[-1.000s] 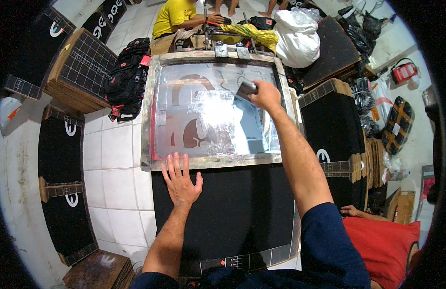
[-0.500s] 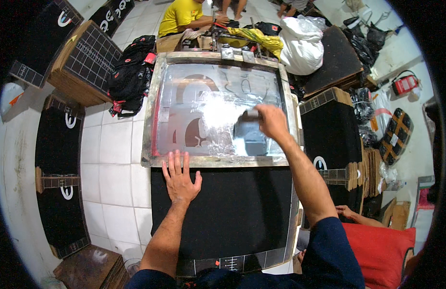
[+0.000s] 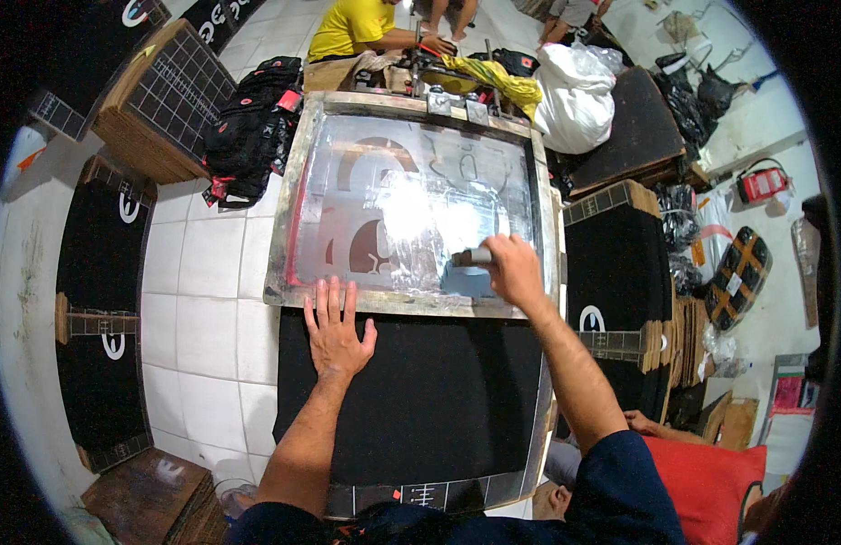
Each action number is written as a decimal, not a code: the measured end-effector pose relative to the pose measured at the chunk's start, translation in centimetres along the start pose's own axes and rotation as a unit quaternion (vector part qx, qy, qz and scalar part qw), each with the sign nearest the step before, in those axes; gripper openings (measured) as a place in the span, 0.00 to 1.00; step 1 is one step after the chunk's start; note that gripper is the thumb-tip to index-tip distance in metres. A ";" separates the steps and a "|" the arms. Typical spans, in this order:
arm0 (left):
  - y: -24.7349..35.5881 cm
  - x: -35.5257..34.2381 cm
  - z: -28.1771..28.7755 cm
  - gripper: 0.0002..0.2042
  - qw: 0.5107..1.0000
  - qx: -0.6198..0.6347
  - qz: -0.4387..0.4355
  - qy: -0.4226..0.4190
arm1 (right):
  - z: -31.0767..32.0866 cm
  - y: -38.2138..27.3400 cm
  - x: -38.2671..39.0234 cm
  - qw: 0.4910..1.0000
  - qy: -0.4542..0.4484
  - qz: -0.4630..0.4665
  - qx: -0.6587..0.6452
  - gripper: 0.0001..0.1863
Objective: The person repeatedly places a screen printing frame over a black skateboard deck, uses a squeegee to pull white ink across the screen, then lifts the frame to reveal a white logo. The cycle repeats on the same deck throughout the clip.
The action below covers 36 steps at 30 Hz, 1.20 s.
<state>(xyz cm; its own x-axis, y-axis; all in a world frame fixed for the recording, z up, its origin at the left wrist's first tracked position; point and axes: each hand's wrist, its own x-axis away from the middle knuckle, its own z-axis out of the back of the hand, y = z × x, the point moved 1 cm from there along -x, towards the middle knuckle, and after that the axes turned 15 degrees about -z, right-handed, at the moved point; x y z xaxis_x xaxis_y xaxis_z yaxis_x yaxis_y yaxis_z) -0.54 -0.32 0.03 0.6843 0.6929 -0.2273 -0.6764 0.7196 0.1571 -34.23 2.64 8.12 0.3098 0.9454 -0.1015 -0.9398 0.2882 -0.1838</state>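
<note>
A wooden-framed printing screen [image 3: 420, 307] lies in front of me, its translucent mesh [image 3: 338, 204] showing large curved shapes and a bright glare. My right hand [image 3: 518, 272] is closed on a squeegee [image 3: 472, 258], held on the mesh in the lower right part of the screen. Bluish ink or wet film shows by the blade. Fingers spread, my left hand [image 3: 337, 334] lies with its fingertips on the near rim of the frame and its palm over black fabric [image 3: 411, 400]. That fabric covers a board [image 3: 466, 495] with a marked near edge.
Metal clamps [image 3: 452, 107] sit at the screen's far edge. Black fabric-covered boards [image 3: 102, 245] stand at left, more [image 3: 616, 263] at right. Black bags [image 3: 254, 136] and a white sack [image 3: 575, 95] lie beyond. A person in yellow [image 3: 352, 27] is across; one in red [image 3: 706, 481] is close at right.
My right hand has drawn the squeegee toward me, down the right side of the mesh, and the blade is tilted differently. My left hand stays on the frame. The whole view has shifted slightly.
</note>
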 end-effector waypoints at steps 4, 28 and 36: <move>-0.1 0.0 -0.1 0.42 1.000 -0.009 -0.004 0.012 | -1.7 1.5 -8.5 0.997 0.059 -0.049 0.008 0.25; -2.1 -2.0 0.3 0.35 0.982 0.053 -0.095 0.152 | 0.8 0.2 -3.2 0.990 -0.092 -0.107 -0.026 0.23; -2.3 -1.5 -0.6 0.38 0.990 0.054 -0.065 0.110 | -1.8 0.6 -10.1 0.991 0.100 -0.083 0.018 0.23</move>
<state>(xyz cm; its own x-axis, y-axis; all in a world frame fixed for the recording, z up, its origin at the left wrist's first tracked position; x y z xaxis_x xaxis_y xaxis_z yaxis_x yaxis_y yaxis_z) -0.18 -3.01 -0.52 0.6797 0.5754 -0.4548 -0.5450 0.8112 0.2119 -37.63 -7.03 7.28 0.4790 0.8366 -0.2658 -0.8773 0.4452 -0.1796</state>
